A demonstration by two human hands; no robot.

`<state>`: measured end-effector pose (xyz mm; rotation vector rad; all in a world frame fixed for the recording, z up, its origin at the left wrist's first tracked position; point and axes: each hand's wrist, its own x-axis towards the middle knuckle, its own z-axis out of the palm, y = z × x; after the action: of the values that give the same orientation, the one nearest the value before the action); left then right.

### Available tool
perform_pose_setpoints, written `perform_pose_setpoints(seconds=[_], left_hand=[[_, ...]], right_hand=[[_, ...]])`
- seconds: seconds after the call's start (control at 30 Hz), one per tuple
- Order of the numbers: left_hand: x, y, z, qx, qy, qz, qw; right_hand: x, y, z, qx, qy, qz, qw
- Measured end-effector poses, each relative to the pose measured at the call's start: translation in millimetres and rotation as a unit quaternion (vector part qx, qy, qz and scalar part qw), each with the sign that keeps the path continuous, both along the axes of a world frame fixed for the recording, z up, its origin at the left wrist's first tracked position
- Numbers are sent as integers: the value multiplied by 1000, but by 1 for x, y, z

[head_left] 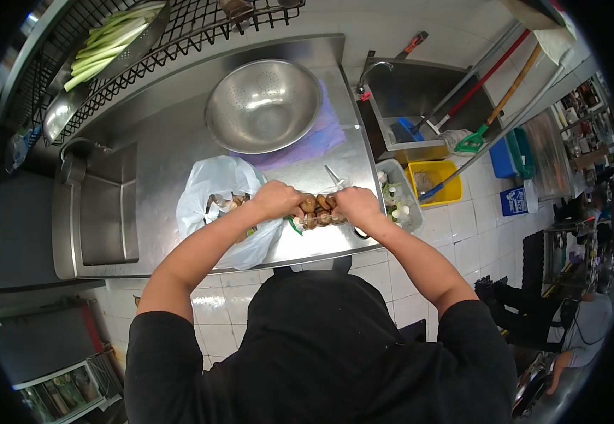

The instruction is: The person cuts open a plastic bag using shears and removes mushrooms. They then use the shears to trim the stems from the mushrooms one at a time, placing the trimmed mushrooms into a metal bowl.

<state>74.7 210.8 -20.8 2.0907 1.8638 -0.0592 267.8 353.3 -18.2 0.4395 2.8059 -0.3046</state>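
A clear pack of brown mushrooms [319,210] is gripped at both ends over the front edge of the steel tabletop [158,155], the left hand [276,199] closed on its nine o'clock end and the right hand [356,205] closed on its three o'clock end. A white plastic bag [216,185] is seen at nine o'clock, a metal colander [263,104] at twelve o'clock, and a small plastic bin [400,196] at three o'clock.

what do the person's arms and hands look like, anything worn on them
Both arms are bare from the upper arm down, under the short sleeves of a black top. The left hand and right hand are bare, with no gloves. No watch, bracelet or ring shows, though the fingers are too small in this view to rule out a ring.
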Motion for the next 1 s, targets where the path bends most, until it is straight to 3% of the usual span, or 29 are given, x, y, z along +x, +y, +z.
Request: perform_pose_setpoints(seconds=[0.1, 0.23, 0.47, 0.53, 0.57, 0.6, 0.67, 0.7, 0.73, 0.77, 0.8, 0.87, 0.9, 0.97, 1.0], left_hand=[[1, -8, -12, 60, -6, -21, 998], [-7, -14, -21, 25, -7, 6, 1000], [-7, -23, -17, 40, -5, 43, 998], [-5, -28, -13, 20, -2, 59, 998], [-5, -32, -12, 73, -49, 37, 995], [-3, -36, -11, 125, -97, 14, 987], [4, -44, 7, 180, -89, -17, 979], [8, -48, 16, 237, -81, -45, 967], [12, -54, 19, 236, -81, -45, 967], [17, -60, 21, 209, -152, -39, 965], [22, -68, 25, 180, -223, -34, 958], [37, -86, 43, -78, -422, 37, 903], [44, -92, 52, -80, -423, 34, 902], [55, -102, 63, -256, -490, 65, 831], [56, -104, 62, -259, -492, 66, 828]], right_hand=[[3, -2, 1, -1, -10, -8, 1000], [17, 5, 19, -59, -10, -48, 997], [23, 17, -6, -137, -18, -140, 981], [23, 12, -4, -201, 45, -118, 971], [28, 9, -1, -206, 117, -76, 969], [32, 3, 11, -208, 117, -78, 968], [38, -9, 41, -295, 236, -66, 923], [47, -15, 49, -376, 185, -104, 902], [58, -17, 61, -491, 130, -50, 860], [68, -18, 78, -595, 73, 4, 800], [77, -22, 105, -600, -25, 35, 799], [90, -27, 114, -588, -171, 140, 778], [97, -32, 108, -593, -179, 153, 770], [109, -35, 103, -600, -190, 164, 760], [114, -35, 103, -613, -119, 128, 770]])
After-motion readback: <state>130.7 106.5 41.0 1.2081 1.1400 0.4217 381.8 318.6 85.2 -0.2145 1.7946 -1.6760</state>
